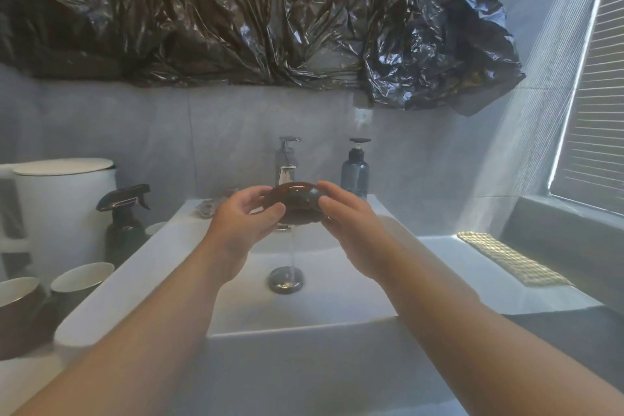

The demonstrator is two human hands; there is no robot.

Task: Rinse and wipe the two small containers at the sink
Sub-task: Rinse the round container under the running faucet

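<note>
A small dark brown container point(294, 202) is held under the chrome faucet point(287, 159), above the white sink point(141, 267). My left hand point(243, 223) grips its left side and my right hand point(351, 223) grips its right side. A thin stream of water runs from the container's underside down to the drain point(286, 280). Two brown cups with pale insides point(82, 277) point(17, 294) stand left of the sink. A yellow woven cloth point(510, 260) lies on the counter to the right.
A dark spray bottle point(123, 223) and a white lidded bin point(64, 206) stand at the left. A blue pump bottle point(355, 172) sits behind the basin, right of the faucet. Crumpled black plastic point(270, 10) hangs above. A window with blinds point(594, 111) is at the right.
</note>
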